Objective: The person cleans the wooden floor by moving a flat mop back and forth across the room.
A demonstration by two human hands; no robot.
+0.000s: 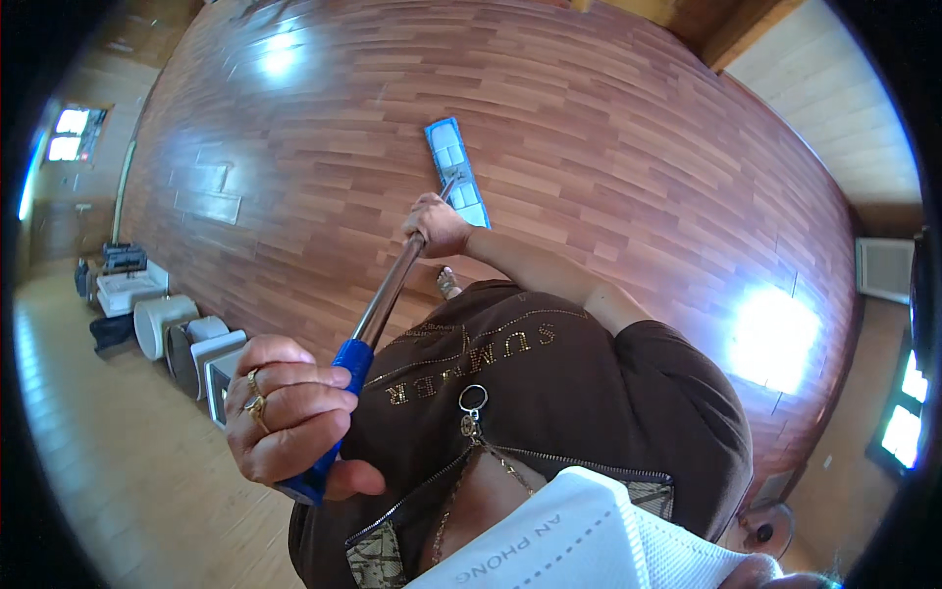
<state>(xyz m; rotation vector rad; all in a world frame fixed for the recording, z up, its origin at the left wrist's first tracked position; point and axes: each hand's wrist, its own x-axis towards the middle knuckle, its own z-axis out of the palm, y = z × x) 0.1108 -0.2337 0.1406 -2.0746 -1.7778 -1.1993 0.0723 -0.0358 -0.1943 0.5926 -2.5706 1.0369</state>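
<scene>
A flat mop (383,294) with a silver pole slants across the view, from its blue grip at the lower left to its head on the floor. My left hand (294,412), wearing rings, is closed around the blue grip (352,365) at the top end. Farther down, my right hand (437,226) wraps around the metal pole, its forearm reaching in from the right. The long mop head (453,175) has a blue border with pale panels and lies on the wood-look floor ahead of me. My right hand hides part of the pole.
Wood-look planks form the floor (589,157). Along the left stand several white and dark containers or appliances (162,324), their kinds unclear. A wooden piece (746,34) juts in at the top right. A round fan-like object (767,530) is at the lower right. My foot (447,283) shows below the mop head.
</scene>
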